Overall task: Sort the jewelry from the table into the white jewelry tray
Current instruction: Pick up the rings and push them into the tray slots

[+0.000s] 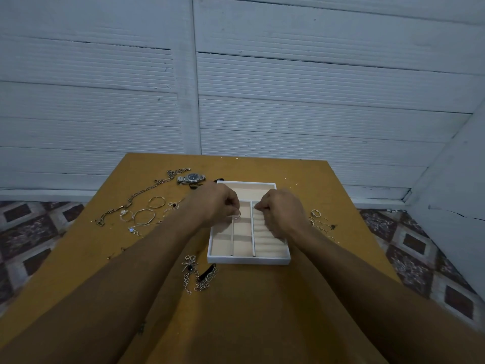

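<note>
Reaching forward from the bottom edge, two bare forearms stretch across a yellow table (262,324) toward a white tray (249,260) that sits near its middle. The tray has a pale lining and is split into one wide section at the far end and three long ones nearer the viewer (the rightmost is ridged with soft rolls).

The left hand (214,203) hovers over the tray's left side, with its fingers curled and a small ring (237,214) pinched at their tips, just above the divider between the left and middle sections. The right hand (284,211) hovers over the ridged section with its fingers curled in and thumb pressed to fingertip; I cannot tell whether anything is held there.

The rest of the jewelry lies on the table around the tray. To the left are a long gold chain (141,193), thin bangles (157,202) and several tiny pieces too small to make out. A steel watch (191,178) with a dark dial lies just beyond the tray's far left corner. A cluster of small rings (319,222) lies just right of the tray. A silver chain bracelet (200,277) with charms lies near the tray's front left corner.

Behind the table stands a white panelled wall (288,88), and patterned floor tiles (420,258) show on both sides.
</note>
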Demonstrator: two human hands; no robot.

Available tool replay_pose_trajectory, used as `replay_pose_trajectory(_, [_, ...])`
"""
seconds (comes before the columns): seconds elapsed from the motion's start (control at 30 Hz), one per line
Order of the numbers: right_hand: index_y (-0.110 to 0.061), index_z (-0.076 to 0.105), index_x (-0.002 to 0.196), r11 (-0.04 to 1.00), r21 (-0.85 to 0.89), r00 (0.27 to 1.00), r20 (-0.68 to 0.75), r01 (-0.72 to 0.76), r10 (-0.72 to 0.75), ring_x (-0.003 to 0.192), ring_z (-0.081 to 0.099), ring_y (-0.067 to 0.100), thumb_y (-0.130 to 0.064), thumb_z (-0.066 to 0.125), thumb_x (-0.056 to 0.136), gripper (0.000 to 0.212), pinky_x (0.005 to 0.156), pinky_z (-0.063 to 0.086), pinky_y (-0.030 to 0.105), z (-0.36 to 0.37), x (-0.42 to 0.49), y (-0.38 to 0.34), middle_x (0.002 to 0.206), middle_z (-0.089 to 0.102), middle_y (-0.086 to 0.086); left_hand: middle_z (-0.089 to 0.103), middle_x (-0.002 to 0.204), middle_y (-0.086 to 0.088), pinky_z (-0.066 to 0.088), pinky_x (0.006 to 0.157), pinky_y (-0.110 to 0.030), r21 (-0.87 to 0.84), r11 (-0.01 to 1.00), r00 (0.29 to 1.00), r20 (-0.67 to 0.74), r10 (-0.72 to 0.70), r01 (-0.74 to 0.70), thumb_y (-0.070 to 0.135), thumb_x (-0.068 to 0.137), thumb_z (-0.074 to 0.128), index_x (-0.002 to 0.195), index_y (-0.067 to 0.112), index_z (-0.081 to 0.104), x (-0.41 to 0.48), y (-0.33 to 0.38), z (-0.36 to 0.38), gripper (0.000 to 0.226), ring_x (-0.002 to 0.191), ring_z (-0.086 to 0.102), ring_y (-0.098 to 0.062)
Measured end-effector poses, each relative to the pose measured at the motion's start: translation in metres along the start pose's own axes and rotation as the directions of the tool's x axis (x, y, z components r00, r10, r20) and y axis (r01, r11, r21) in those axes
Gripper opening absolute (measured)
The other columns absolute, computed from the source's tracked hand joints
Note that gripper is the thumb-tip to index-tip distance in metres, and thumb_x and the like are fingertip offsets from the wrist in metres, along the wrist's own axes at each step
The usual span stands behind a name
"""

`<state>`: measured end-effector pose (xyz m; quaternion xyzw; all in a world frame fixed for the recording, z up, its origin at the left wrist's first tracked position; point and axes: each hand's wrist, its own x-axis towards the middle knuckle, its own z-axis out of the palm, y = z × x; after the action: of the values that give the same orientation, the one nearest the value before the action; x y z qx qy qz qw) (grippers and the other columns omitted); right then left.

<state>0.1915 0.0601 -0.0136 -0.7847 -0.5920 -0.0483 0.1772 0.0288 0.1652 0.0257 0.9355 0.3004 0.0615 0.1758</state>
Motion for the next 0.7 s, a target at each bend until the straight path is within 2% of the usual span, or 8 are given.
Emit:
replay_pose_trajectory(0.17, [-0.031,0.071,0.115,0.998,-0.044,0.997,0.066,0.038,-0.035,0.102,0.057,0.026,-0.018,0.051,0.095,0.03,0.085,0.047,0.04,-0.001,-0.002,0.006,0.112,0.068,0.0,0.072,0.097,0.005,0.056,0.081,-0.037,0.014,1.0,1.0,-0.004,0.004,-0.004,0.031,0.086,0.07,0.099,0.024,0.074,0.0,0.001,0.001,0.015,0.089,0.063,-0.01])
replay_pose_trajectory(0.3, [-0.031,0.07,0.116,0.999,-0.043,0.996,0.082,0.029,-0.026,0.104,0.055,0.028,-0.016,0.049,0.095,0.033,0.086,0.047,0.04,-0.005,-0.004,0.007,0.114,0.067,0.001,0.071,0.097,0.007,0.056,0.08,-0.035,0.018,1.0,1.0,-0.018,0.003,-0.002,0.031,0.086,0.069,0.098,0.025,0.074,0.001,0.004,0.001,0.014,0.089,0.062,-0.009])
replay_pose_trajectory(0.5, [-0.016,0.072,0.111,0.961,0.247,0.992,0.01,-0.127,0.128,0.106,0.058,0.025,-0.004,0.05,0.086,0.036,0.091,0.048,0.039,-0.013,-0.013,0.014,0.113,0.068,0.006,0.072,0.097,0.005,0.055,0.081,-0.034,0.045,0.998,0.997,-0.066,0.04,-0.037,0.029,0.087,0.068,0.098,0.024,0.075,0.009,0.014,0.003,0.015,0.09,0.062,-0.01])
replay_pose_trajectory(0.7, [-0.016,0.072,0.109,0.933,0.285,0.974,0.003,-0.218,0.227,0.103,0.056,0.018,-0.013,0.055,0.093,0.023,0.09,0.049,0.036,-0.029,-0.038,0.042,0.111,0.066,0.003,0.07,0.096,0.006,0.053,0.076,-0.031,0.022,0.998,0.991,-0.121,0.054,-0.051,0.03,0.087,0.065,0.097,0.024,0.074,0.027,0.037,0.015,0.014,0.089,0.062,-0.013])
